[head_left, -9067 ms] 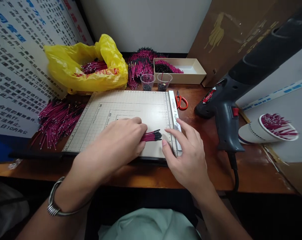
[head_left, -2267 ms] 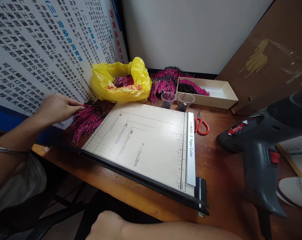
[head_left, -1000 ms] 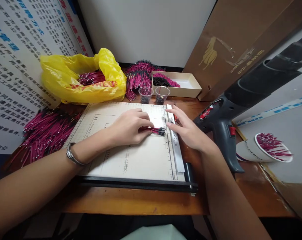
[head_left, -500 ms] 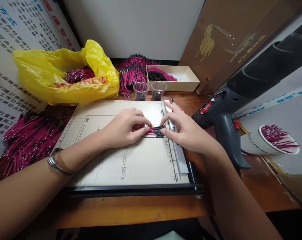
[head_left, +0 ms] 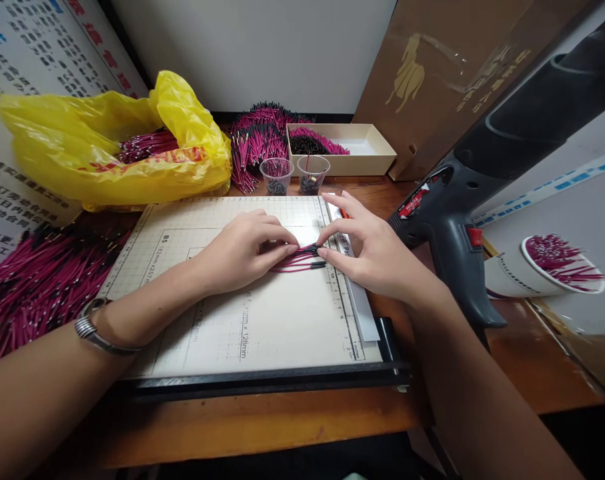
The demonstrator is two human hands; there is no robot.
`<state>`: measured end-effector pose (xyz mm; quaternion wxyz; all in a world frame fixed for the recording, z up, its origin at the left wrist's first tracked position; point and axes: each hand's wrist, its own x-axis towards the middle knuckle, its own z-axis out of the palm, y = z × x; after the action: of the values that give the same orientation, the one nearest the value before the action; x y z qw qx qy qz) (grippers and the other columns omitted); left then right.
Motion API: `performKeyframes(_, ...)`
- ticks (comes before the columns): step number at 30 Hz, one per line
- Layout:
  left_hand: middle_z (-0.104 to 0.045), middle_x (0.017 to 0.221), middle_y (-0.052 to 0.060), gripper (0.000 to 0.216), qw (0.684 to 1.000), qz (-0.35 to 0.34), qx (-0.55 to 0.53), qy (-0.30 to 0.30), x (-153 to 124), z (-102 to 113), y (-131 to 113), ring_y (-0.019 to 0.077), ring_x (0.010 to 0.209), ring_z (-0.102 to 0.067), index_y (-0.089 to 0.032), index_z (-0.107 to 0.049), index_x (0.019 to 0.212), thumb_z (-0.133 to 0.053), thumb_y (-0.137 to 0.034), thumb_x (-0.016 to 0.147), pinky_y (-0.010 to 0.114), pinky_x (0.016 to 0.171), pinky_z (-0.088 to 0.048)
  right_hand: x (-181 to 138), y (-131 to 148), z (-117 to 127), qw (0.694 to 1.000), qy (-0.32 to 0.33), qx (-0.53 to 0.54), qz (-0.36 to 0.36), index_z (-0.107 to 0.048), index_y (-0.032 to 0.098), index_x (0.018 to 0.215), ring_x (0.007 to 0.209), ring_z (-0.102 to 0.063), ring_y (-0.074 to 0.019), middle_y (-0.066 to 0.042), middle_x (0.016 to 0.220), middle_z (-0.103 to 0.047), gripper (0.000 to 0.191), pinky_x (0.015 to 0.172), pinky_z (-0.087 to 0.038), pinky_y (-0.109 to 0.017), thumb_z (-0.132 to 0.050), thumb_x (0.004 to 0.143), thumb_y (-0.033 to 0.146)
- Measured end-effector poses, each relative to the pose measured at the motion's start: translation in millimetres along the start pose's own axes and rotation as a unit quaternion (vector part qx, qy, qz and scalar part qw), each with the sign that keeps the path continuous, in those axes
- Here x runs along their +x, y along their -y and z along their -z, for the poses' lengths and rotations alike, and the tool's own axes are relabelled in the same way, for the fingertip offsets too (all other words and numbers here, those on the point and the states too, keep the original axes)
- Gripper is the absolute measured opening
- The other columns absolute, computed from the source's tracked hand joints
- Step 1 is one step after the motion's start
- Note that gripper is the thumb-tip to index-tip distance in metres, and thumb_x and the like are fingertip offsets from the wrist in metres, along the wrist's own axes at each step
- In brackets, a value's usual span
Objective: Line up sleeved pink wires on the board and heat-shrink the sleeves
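Over the paper trimmer's gridded board [head_left: 287, 320], my left hand [head_left: 247, 250] pinches a small bunch of dark-red wires [head_left: 295, 268] with black sleeves on their right ends. Some of the bunch is hidden under my palm and fingers. My right hand [head_left: 367, 247] faces it from the right, thumb and forefinger closed at the black sleeve tips [head_left: 312, 248], its other fingers raised. One or two wires lie slightly apart from the bunch, nearer to me. Beneath my right hand runs the trimmer's white strip [head_left: 362, 313].
A yellow bag [head_left: 117, 180] of wires stands at the back left, above a loose wire pile [head_left: 37, 287]. Two clear cups [head_left: 313, 177] and a cardboard tray [head_left: 367, 165] sit behind the trimmer. On the right are a heat gun [head_left: 447, 233] and a paper cup [head_left: 507, 277] of wires.
The view has shifted slightly. My right thumb and forefinger have moved closer together at the sleeve ends. My left hand keeps its pinch on the wires.
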<state>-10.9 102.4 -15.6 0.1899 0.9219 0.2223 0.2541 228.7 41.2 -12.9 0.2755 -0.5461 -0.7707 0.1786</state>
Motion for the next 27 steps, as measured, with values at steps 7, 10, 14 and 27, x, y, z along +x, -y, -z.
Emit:
performKeyframes(7, -0.080, 0.088, 0.005, 0.025, 1.000, 0.010, -0.007, 0.001, 0, 1, 0, 0.0170, 0.080, -0.067, -0.019, -0.083, 0.098, -0.060, -0.027, 0.102, 0.029, 0.076, -0.049, 0, 1, -1, 1.000, -0.022, 0.001, 0.016, -0.078, 0.024, 0.085, 0.156, -0.044, -0.0313, -0.007, 0.159, -0.057, 0.011, 0.129, -0.035, -0.060, -0.068, 0.087, 0.029)
performKeyframes(10, -0.080, 0.088, 0.005, 0.024, 0.999, 0.026, 0.000, -0.019, 0, 1, -1, 0.0181, 0.081, -0.066, -0.020, -0.083, 0.098, -0.060, -0.027, 0.101, 0.031, 0.077, -0.048, 1, 1, -2, 0.999, -0.045, 0.008, 0.011, -0.078, 0.024, 0.093, 0.154, -0.048, -0.0297, -0.008, 0.157, -0.059, 0.015, 0.128, -0.037, -0.059, -0.064, 0.090, 0.029)
performKeyframes(14, -0.080, 0.089, 0.006, 0.025, 0.999, 0.034, 0.002, -0.039, 0, 0, 0, 0.0188, 0.082, -0.066, -0.020, -0.082, 0.099, -0.059, -0.028, 0.101, 0.032, 0.077, -0.047, 1, 1, -5, 0.999, -0.037, 0.002, -0.008, -0.079, 0.025, 0.105, 0.157, -0.043, -0.0318, -0.008, 0.162, -0.054, 0.024, 0.129, -0.035, -0.061, -0.059, 0.096, 0.035)
performKeyframes(27, -0.080, 0.084, 0.004, 0.022, 0.999, 0.039, -0.006, -0.028, 0, 1, -1, 0.0173, 0.076, -0.063, -0.020, -0.082, 0.096, -0.062, -0.028, 0.100, 0.031, 0.074, -0.045, 2, 2, -11, 0.999, -0.032, -0.002, -0.028, -0.077, 0.024, 0.096, 0.157, -0.044, -0.0324, -0.010, 0.163, -0.053, 0.018, 0.128, -0.035, -0.061, -0.061, 0.095, 0.032)
